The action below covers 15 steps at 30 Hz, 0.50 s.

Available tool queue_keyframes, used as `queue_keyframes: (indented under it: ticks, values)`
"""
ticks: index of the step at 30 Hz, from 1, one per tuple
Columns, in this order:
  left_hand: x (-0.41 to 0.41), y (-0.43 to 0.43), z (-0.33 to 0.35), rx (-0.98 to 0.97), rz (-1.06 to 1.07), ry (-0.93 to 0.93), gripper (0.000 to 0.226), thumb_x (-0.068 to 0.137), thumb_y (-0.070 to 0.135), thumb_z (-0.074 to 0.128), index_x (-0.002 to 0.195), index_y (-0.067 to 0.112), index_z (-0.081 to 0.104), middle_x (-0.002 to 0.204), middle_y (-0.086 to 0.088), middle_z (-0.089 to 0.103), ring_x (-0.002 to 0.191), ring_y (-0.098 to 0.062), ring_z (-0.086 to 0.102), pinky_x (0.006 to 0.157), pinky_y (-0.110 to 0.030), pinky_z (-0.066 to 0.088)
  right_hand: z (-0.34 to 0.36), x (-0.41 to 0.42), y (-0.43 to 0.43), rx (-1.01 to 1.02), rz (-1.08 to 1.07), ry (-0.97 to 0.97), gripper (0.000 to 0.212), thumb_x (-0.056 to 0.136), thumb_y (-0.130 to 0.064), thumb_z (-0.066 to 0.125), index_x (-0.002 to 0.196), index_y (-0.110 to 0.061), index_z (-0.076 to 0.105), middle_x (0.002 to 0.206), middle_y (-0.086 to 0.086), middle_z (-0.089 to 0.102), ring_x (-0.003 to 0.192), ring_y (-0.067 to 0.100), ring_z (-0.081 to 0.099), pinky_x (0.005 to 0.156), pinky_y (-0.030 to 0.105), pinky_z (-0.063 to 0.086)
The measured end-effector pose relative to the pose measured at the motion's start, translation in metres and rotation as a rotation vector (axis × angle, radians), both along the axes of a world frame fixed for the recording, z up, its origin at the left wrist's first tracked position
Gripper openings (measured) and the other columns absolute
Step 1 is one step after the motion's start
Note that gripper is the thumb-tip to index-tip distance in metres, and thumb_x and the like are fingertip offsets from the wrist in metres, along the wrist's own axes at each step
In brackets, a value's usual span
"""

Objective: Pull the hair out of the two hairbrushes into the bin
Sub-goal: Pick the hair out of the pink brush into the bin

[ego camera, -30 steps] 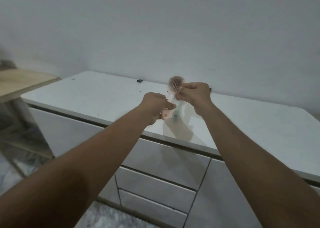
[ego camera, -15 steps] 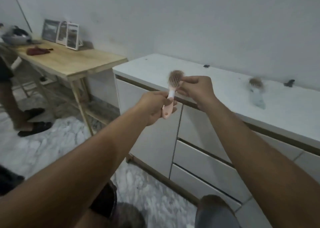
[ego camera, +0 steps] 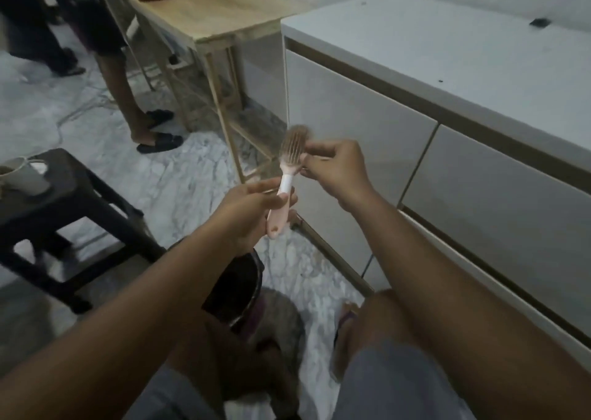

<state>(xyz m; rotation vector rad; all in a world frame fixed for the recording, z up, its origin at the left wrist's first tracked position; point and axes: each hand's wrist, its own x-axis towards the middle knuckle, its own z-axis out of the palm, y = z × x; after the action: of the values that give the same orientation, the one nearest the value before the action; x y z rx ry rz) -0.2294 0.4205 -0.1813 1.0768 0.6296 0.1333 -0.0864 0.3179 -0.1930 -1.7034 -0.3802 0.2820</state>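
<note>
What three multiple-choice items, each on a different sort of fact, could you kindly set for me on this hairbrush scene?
1. Where does the mug stand?
A. on a wall shelf
B. on the dark stool
C. on a windowsill

2. What colour is the handle of the hairbrush?
A. black
B. green
C. pink with a white neck

3. How is the hairbrush held?
A. the left hand grips the handle and the right hand pinches at the head
B. by the right hand alone
C. by neither hand

Key:
1 B, the mug sits on the stool's top at the far left.
2 C, the pink end pokes out of the left hand, below the white neck.
3 A, both hands close on the brush in mid-air.
</note>
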Motion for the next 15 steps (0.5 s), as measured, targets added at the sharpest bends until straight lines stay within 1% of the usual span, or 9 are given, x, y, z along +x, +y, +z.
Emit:
queue_keyframes:
  ticks: [2, 4, 6, 8, 10, 12, 14, 15]
  values:
    - [-0.008, 0.007, -0.016, 0.001, 0.047, 0.044, 0.040, 0.092, -0.011, 0.057, 0.131, -0.002, 0.058, 0.120, -0.021, 0.069, 0.104, -0.026, 0.072, 0.078, -0.040, 0.062, -0.019, -0.004, 0.012, -0.020, 0.056, 0.002, 0.037, 0.076, -0.019, 0.080, 0.111, -0.010, 0.076, 0.107, 0.002, 0.077, 0.090, 0.015, 0.076, 0.080, 0.039, 0.064]
    - [-0.020, 0.013, -0.028, -0.012, 0.089, 0.094, 0.040, 0.092, -0.011, 0.058, 0.130, 0.000, 0.059, 0.123, -0.020, 0.068, 0.107, -0.026, 0.071, 0.077, -0.041, 0.062, -0.034, -0.012, 0.023, -0.045, 0.107, 0.014, 0.036, 0.075, -0.020, 0.080, 0.111, -0.013, 0.076, 0.106, -0.001, 0.077, 0.087, 0.012, 0.076, 0.081, 0.038, 0.064]
    - [-0.033, 0.018, -0.040, -0.033, 0.121, 0.126, 0.039, 0.092, -0.010, 0.059, 0.129, 0.001, 0.060, 0.123, -0.018, 0.069, 0.105, -0.024, 0.072, 0.075, -0.040, 0.062, -0.047, -0.021, 0.032, -0.061, 0.143, 0.045, 0.035, 0.076, -0.018, 0.081, 0.110, -0.014, 0.077, 0.103, 0.000, 0.077, 0.084, 0.011, 0.076, 0.080, 0.037, 0.064]
    - [-0.045, 0.022, -0.053, -0.060, 0.150, 0.145, 0.037, 0.092, -0.009, 0.059, 0.128, 0.001, 0.061, 0.122, -0.018, 0.068, 0.103, -0.023, 0.072, 0.075, -0.042, 0.063, -0.058, -0.031, 0.040, -0.080, 0.177, 0.079, 0.036, 0.076, -0.017, 0.083, 0.111, -0.013, 0.076, 0.102, 0.002, 0.077, 0.083, 0.014, 0.076, 0.081, 0.038, 0.064]
    - [-0.058, 0.031, -0.069, -0.072, 0.175, 0.177, 0.037, 0.092, -0.011, 0.058, 0.128, 0.000, 0.060, 0.117, -0.018, 0.068, 0.101, -0.024, 0.070, 0.075, -0.042, 0.063, -0.072, -0.041, 0.051, -0.103, 0.212, 0.115, 0.040, 0.077, -0.012, 0.085, 0.115, -0.007, 0.073, 0.104, 0.008, 0.076, 0.087, 0.018, 0.076, 0.081, 0.039, 0.064]
    - [-0.073, 0.044, -0.088, -0.064, 0.176, 0.219, 0.043, 0.091, -0.013, 0.057, 0.131, 0.001, 0.059, 0.118, -0.016, 0.067, 0.103, -0.024, 0.069, 0.071, -0.039, 0.062, -0.087, -0.053, 0.062, -0.121, 0.249, 0.171, 0.045, 0.076, -0.009, 0.086, 0.118, -0.002, 0.070, 0.104, 0.013, 0.076, 0.091, 0.022, 0.075, 0.082, 0.041, 0.063]
    - [-0.090, 0.061, -0.107, -0.047, 0.144, 0.256, 0.045, 0.091, -0.013, 0.056, 0.131, 0.006, 0.062, 0.121, -0.013, 0.067, 0.106, -0.022, 0.068, 0.070, -0.035, 0.060, -0.106, -0.066, 0.078, -0.133, 0.285, 0.232, 0.047, 0.076, -0.013, 0.087, 0.118, -0.003, 0.069, 0.100, 0.011, 0.077, 0.091, 0.021, 0.076, 0.083, 0.041, 0.063]
    - [-0.098, 0.071, -0.115, -0.033, 0.122, 0.271, 0.045, 0.092, -0.013, 0.055, 0.130, 0.009, 0.064, 0.122, -0.012, 0.067, 0.108, -0.021, 0.067, 0.071, -0.034, 0.059, -0.115, -0.074, 0.087, -0.138, 0.297, 0.262, 0.047, 0.076, -0.016, 0.087, 0.118, -0.004, 0.070, 0.098, 0.010, 0.077, 0.090, 0.020, 0.076, 0.081, 0.040, 0.064]
